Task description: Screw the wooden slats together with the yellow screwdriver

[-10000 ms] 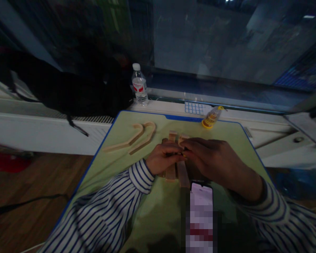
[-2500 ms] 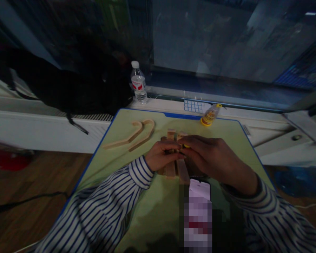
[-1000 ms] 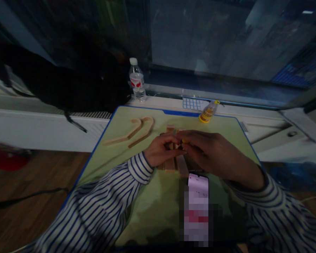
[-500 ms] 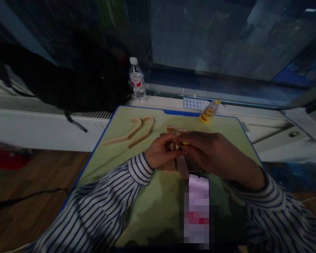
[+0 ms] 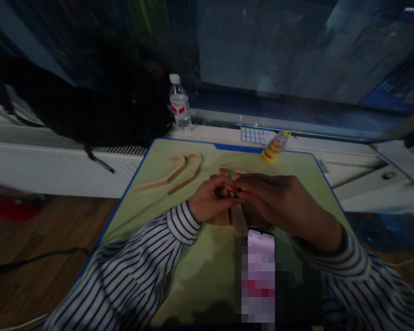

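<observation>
My left hand (image 5: 209, 197) and my right hand (image 5: 283, 200) meet fingertip to fingertip above the middle of the folding table. Both are closed in a pinch around something small. A bit of yellow and a dark spot show between the fingers, but the kind of thing stays hidden. Beneath my hands lie a flat wooden strip (image 5: 222, 219) and a second wooden strip (image 5: 239, 221), with their far ends poking out behind the fingers. A brown board, partly covered, lies under them.
Two hook-shaped wooden pieces, a left one (image 5: 160, 180) and a right one (image 5: 189, 175), lie at the table's (image 5: 193, 276) left. A glue bottle (image 5: 276, 146) stands at the back right, a phone (image 5: 261, 248) in front. A water bottle (image 5: 180, 103) stands on the sill.
My right hand has shifted slightly, and less of the yellow bit shows between the fingers. My left hand stays nearly in place; the wooden pieces lie as before.
</observation>
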Demonstrator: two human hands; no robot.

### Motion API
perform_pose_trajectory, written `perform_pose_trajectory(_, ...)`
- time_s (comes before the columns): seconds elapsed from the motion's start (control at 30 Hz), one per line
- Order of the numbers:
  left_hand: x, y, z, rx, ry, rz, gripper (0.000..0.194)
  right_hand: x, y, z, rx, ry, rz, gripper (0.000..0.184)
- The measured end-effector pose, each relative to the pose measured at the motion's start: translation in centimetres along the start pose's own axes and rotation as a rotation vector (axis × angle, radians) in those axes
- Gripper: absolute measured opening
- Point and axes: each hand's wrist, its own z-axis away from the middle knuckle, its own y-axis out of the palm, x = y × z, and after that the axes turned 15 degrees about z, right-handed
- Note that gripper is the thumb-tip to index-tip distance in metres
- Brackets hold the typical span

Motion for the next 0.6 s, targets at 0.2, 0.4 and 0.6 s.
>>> perform_pose_trajectory(0.2, -0.3, 0.1, -0.1, 0.018, 0.022, 0.056, 0.021, 0.2, 0.4, -0.1, -0.067, 0.057, 0.105, 0.025)
perform_pose_trajectory(0.4, -0.5, 0.0, -0.2, 0.04, 0.005, 0.0, 0.022, 0.3, 0.5, 0.0, -0.1, 0.116, 0.156, 0.027)
perform_pose_trajectory(0.6, -1.6, 0.0, -0.2, 0.054, 0.065, -0.211, 0.034, 0.5, 0.4, -0.2, -0.024, 0.129, 0.094, 0.03)
